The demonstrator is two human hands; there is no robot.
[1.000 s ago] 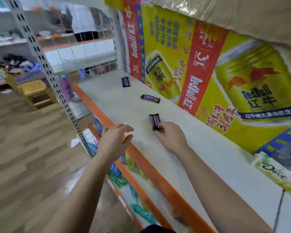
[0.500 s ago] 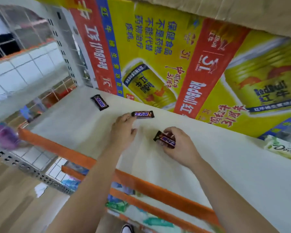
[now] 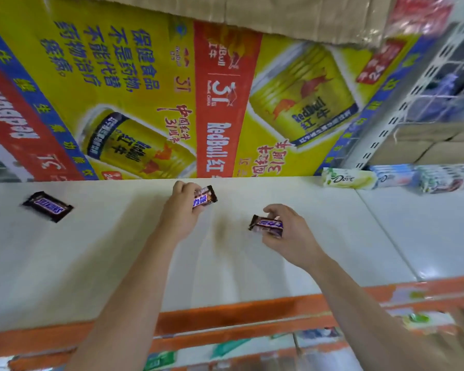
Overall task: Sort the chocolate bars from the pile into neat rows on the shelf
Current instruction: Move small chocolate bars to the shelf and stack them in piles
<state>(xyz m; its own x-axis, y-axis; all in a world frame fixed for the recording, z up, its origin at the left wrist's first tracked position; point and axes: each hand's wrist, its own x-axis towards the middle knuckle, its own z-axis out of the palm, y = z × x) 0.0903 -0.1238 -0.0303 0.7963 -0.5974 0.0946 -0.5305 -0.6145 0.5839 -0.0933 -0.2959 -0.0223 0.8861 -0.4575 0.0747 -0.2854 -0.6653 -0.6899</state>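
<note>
Over the middle of the shelf (image 3: 91, 263), our left hand (image 3: 181, 210) curls its fingers around one chocolate bar (image 3: 205, 198), lifted close to the poster (image 3: 145, 89) at the back. Our right hand (image 3: 292, 236) pinches a second bar (image 3: 267, 225) by its long edges, just above the white board. We judge both are held label-up so they can go down square in a row. A third bar (image 3: 48, 206) lies askew, well apart to the left. Bare board spreads between our hands and the orange lip (image 3: 225, 314). The Dove box (image 3: 346, 178) bounds the right, the poster the rear.
</note>
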